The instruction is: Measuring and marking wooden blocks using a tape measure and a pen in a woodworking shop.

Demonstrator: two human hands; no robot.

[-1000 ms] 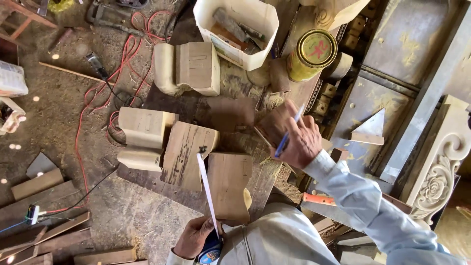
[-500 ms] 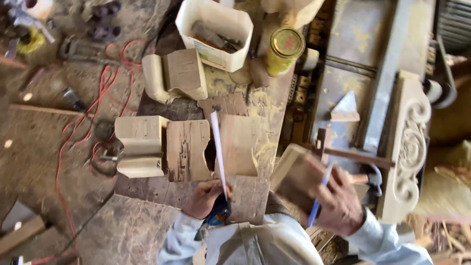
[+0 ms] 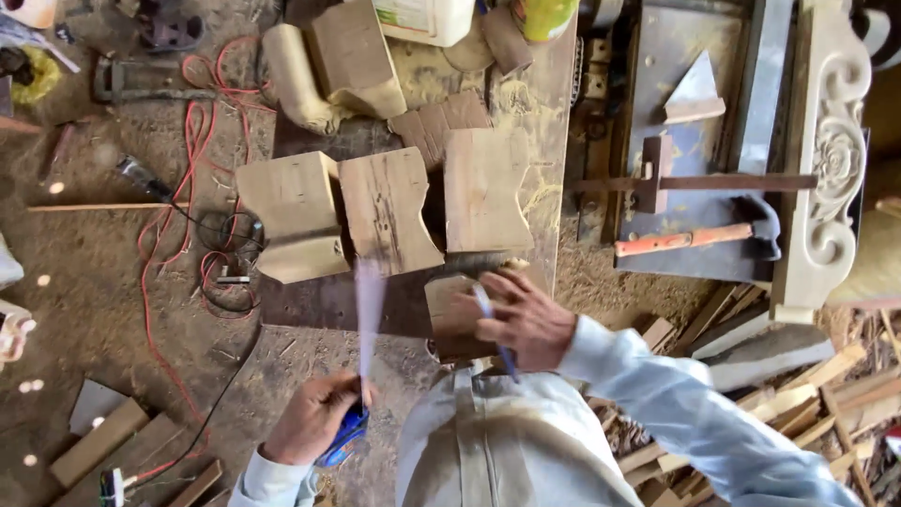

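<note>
Since half a second ago, right hand (image 3: 521, 324) has carried its wood block (image 3: 450, 314) and pencil (image 3: 495, 329) leftward onto the surface (image 3: 310, 300), fingers closed around both. Left hand (image 3: 314, 418) grips a tape measure (image 3: 343, 437), blade (image 3: 366, 314) pointing away toward the blocks.

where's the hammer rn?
Head view, right side: the hammer with the orange handle lies on the dark metal machine top, just below a wooden T-shaped piece and left of the carved wooden panel.

A single head-worn camera looks steeply down, fairly near, onto the workbench (image 3: 535, 113) and sawdust floor (image 3: 113, 282).
</note>
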